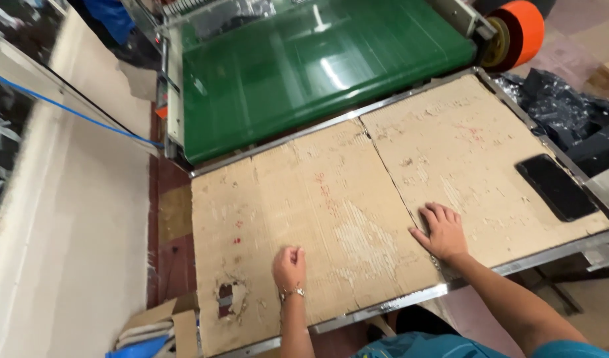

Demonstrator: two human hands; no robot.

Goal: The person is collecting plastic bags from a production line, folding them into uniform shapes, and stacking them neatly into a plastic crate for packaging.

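Note:
My left hand [288, 265] rests as a loose fist on a worn cardboard sheet [317, 199] that covers a metal-framed table; it holds nothing and wears a bracelet at the wrist. My right hand [441, 231] lies flat, fingers spread, on the cardboard next to the seam between the two sheets. A black phone [555, 187] lies face up near the table's right edge, well right of my right hand.
A green conveyor belt [317, 66] runs off the table's far edge, with an orange roll [520, 32] at its right end. Dark plastic bags [563, 106] are heaped to the right. Folded cardboard and blue material [155, 331] lie on the floor at the lower left.

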